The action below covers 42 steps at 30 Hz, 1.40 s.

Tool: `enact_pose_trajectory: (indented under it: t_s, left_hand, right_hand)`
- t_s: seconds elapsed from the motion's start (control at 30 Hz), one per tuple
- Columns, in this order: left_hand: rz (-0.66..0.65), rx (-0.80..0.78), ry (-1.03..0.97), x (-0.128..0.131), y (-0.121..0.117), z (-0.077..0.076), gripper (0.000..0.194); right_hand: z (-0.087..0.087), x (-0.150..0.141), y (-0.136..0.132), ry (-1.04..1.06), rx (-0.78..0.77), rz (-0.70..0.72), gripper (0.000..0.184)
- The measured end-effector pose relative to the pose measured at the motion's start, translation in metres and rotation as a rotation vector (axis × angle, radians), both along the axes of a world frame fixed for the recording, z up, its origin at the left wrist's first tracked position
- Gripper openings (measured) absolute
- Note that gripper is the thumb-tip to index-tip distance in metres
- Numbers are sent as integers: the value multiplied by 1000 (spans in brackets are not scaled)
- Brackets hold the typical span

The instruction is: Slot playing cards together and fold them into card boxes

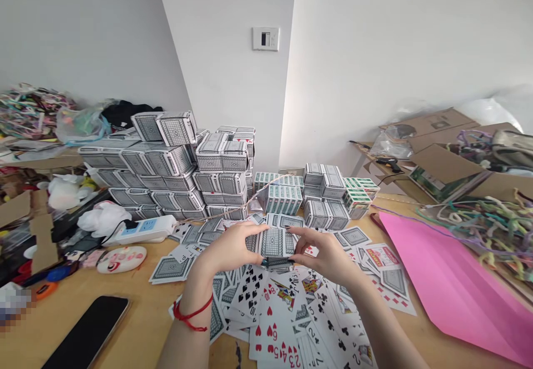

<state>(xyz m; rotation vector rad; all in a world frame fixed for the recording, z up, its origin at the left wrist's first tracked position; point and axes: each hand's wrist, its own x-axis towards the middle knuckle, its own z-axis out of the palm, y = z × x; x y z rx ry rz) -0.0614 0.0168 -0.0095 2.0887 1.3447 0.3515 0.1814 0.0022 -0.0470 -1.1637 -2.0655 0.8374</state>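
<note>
Between my two hands is a block of folded playing cards [273, 243] with grey patterned backs. My left hand [233, 247] grips its left side, thumb at the lower edge and fingers over the top. On the right side, my right hand [322, 253] pinches it between thumb and curled fingers. Part of the block is hidden behind the fingers. Beneath and in front of my hands lie loose playing cards [270, 322], many face up and overlapping. More grey-backed cards [170, 269] lie left of my left hand.
Stacked card blocks [166, 161] rise behind on the left. Green-and-white blocks [284, 196] and smaller grey stacks [327, 213] stand behind. A phone [89, 330], power strip [145, 229] and painted white object [122, 259] lie left; pink paper [453, 286] and yarn-like strands [495, 230] right.
</note>
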Motion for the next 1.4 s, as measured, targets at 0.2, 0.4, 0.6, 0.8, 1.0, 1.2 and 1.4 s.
enact_pose_trajectory:
  t_s: [0.2, 0.4, 0.6, 0.8, 1.0, 1.2, 1.4]
  left_hand:
    - [2, -24, 30, 1, 0, -2, 69]
    - [-7, -21, 32, 1, 2, -6, 69]
    - [-31, 33, 15, 3, 3, -9, 67]
    - [-18, 9, -1, 1, 3, -11, 68]
    - [22, -50, -25, -5, 4, -11, 65]
    - [58, -99, -56, -5, 4, -9, 67]
    - [38, -91, -152, -3, 5, -4, 64]
  right_hand:
    - [-1, 0, 0, 38, 51, 39, 32]
    - [-3, -1, 1, 39, 44, 57, 35]
    - [-1, -2, 1, -14, 38, 44, 34]
    - [-2, -3, 0, -66, 62, 13, 35]
    - [-11, 5, 5, -122, -77, -54, 83]
    - [-29, 5, 13, -45, -274, -23, 77]
    - [-27, 3, 18, 205, -187, -62, 46]
